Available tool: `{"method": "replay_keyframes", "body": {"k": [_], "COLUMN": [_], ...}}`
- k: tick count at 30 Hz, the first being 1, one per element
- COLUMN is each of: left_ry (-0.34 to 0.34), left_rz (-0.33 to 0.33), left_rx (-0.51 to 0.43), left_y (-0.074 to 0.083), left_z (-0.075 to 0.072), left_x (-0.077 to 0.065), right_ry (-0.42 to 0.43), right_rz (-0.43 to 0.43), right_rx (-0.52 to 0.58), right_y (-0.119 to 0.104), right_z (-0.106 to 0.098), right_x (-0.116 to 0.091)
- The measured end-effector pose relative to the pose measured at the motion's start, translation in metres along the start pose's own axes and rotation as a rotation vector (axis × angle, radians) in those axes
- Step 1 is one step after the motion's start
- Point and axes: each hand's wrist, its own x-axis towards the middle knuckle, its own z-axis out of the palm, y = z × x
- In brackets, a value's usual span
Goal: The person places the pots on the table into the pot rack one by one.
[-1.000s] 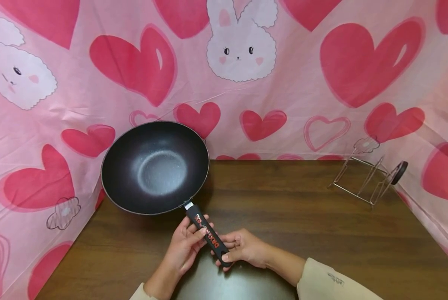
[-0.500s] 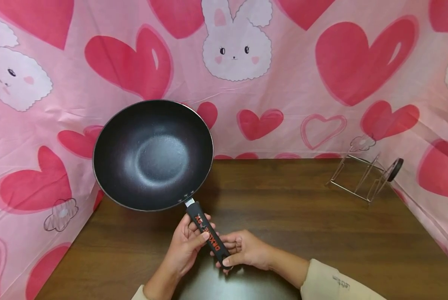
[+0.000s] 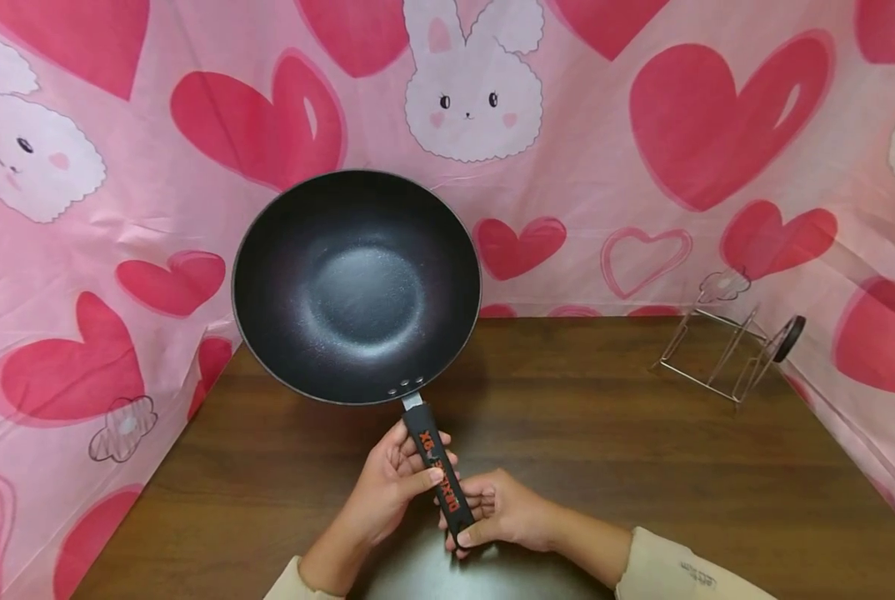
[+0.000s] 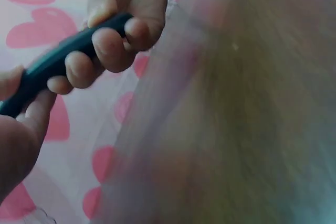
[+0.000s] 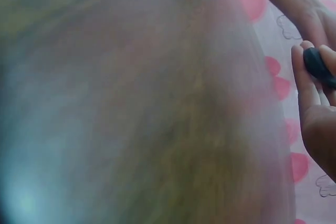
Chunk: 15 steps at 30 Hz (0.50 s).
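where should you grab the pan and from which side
Probably best by the handle, from the near side: it is long and slim and points that way, while the pan flares wide at the far end. The left hand around mid-handle and the right hand at its end should help steady it.

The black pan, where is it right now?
In the head view, the black pan is mostly left of centre, in front of the heart-patterned cloth, with the left hand and right hand holding its handle.
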Motion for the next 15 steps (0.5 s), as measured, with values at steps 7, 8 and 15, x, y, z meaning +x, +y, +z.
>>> {"method": "replay_keyframes", "body": {"k": [7, 8, 15], "left_ry": [0.188, 0.211, 0.308], "left_rz": [-0.049, -0.044, -0.009], "left_rx": [0.035, 0.042, 0.105], "left_y": [0.002, 0.001, -0.001], "left_z": [0.025, 0.028, 0.044], "left_x": [0.008, 0.009, 0.021], "right_ry": [0.155, 0.178, 0.326], "right_rz": [-0.036, -0.037, -0.042], "right_rx": [-0.126, -0.140, -0.295], "right_y": [-0.004, -0.005, -0.011], "right_z": [0.001, 0.001, 0.010], "right_x": [-0.013, -0.013, -0.014]}}
